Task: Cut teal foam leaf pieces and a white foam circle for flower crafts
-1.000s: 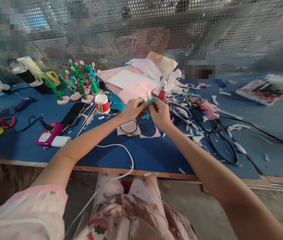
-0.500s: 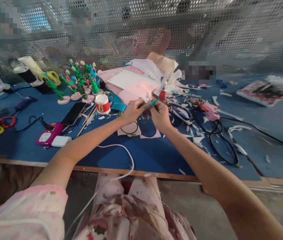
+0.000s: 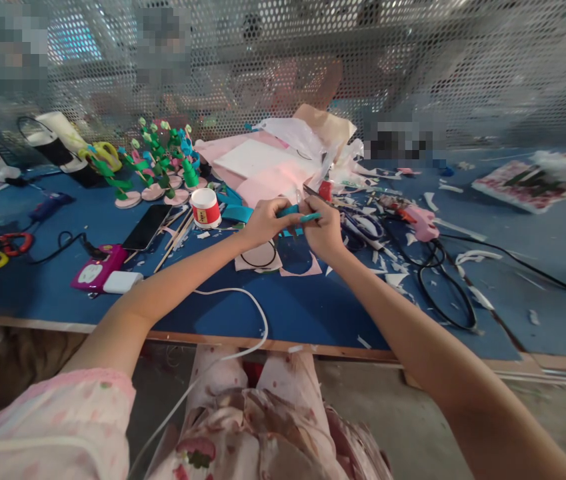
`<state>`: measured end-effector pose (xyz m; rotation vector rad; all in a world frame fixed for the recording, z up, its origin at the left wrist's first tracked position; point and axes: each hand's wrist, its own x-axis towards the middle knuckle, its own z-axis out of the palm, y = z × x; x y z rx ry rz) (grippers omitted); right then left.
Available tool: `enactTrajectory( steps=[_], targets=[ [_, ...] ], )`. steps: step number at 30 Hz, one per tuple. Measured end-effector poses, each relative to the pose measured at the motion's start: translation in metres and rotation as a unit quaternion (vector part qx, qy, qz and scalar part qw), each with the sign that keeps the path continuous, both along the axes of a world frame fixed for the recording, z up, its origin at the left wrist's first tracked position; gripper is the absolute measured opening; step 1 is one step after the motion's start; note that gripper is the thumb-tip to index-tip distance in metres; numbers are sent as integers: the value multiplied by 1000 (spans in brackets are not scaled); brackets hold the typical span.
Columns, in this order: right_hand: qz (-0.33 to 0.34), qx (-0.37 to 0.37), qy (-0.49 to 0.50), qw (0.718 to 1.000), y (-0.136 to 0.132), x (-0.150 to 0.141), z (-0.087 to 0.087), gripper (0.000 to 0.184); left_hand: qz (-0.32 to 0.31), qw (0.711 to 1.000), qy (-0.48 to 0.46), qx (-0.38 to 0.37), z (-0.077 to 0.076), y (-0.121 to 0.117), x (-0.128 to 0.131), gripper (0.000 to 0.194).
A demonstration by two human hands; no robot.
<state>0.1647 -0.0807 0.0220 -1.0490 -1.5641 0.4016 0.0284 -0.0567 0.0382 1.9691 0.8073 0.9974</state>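
Observation:
My left hand point(image 3: 267, 223) is closed, thumb and fingers pinching a turquoise strip point(image 3: 290, 211). Opposite it, almost touching, my right hand point(image 3: 323, 227) is closed on the other end of the strip. The strip looks bent or curled between the hands, and its lower part is partly hidden. A slim dark pointed tool point(image 3: 313, 193) shows at the top of my right hand; its kind and how it is gripped cannot be made out. Beneath the hands lie a light pink piece with a dark ring on it point(image 3: 259, 257) and a pink cut-out scrap point(image 3: 307, 268).
Left of my hands stand a white cup with a red label point(image 3: 205, 209) and several green-and-blue flower models on pink discs point(image 3: 127, 200). A phone point(image 3: 147, 228) and a magenta power socket point(image 3: 99, 268) lie nearer. Rightward are scraps, cables and a pink glue gun point(image 3: 421, 223).
The turquoise strip has shifted slightly lower between my fingertips, and more of it shows by my left thumb. Both hands stay closed in nearly the same place.

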Motion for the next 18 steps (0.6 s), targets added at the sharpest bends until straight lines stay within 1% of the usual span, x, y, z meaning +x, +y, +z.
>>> enactTrajectory(
  steps=[2, 4, 6, 8, 10, 12, 15, 18],
  targets=[
    [-9, 5, -22, 1000, 1, 2, 0, 27, -10, 1000, -15, -8, -2, 3, 0, 50],
    [-9, 4, -22, 1000, 1, 1, 1, 32, -2, 999, -31, -4, -4, 5, 1, 53],
    [2, 0, 6, 1000, 0, -1, 1, 40, 20, 999, -35, 15, -5, 5, 1, 53],
    [23, -13, 57, 998, 0, -3, 1, 46, 40, 998, -33, 38, -5, 5, 1, 52],
    [42, -28, 107, 993, 0, -4, 0, 50, 50, 997, -35, 53, -4, 4, 1, 51],
    [58, -39, 128, 989, 0, -5, -1, 52, 58, 995, -42, 66, -4, 4, 1, 52],
    [68, -44, 110, 991, -2, -6, 0, 52, 81, 991, -52, 96, -3, 5, 0, 52],
    [54, -32, 66, 996, -4, -7, 2, 52, 102, 987, -51, 114, -3, 5, 1, 53]
  ],
)
